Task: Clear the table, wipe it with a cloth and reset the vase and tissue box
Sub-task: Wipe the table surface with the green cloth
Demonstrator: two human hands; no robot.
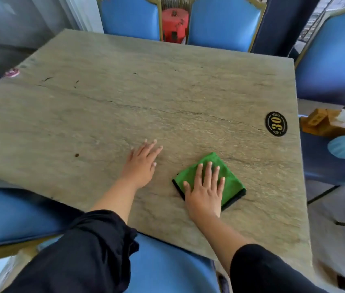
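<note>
My right hand (pixel 205 191) presses flat, fingers straight, on the green cloth (pixel 230 182) near the table's (pixel 146 92) near edge. My left hand (pixel 140 163) rests flat beside it, holding nothing. The tissue box (pixel 326 123) sits on a chair (pixel 323 163) to the right.

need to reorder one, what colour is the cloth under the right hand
Green with a dark edge, seen in the head view.
</note>
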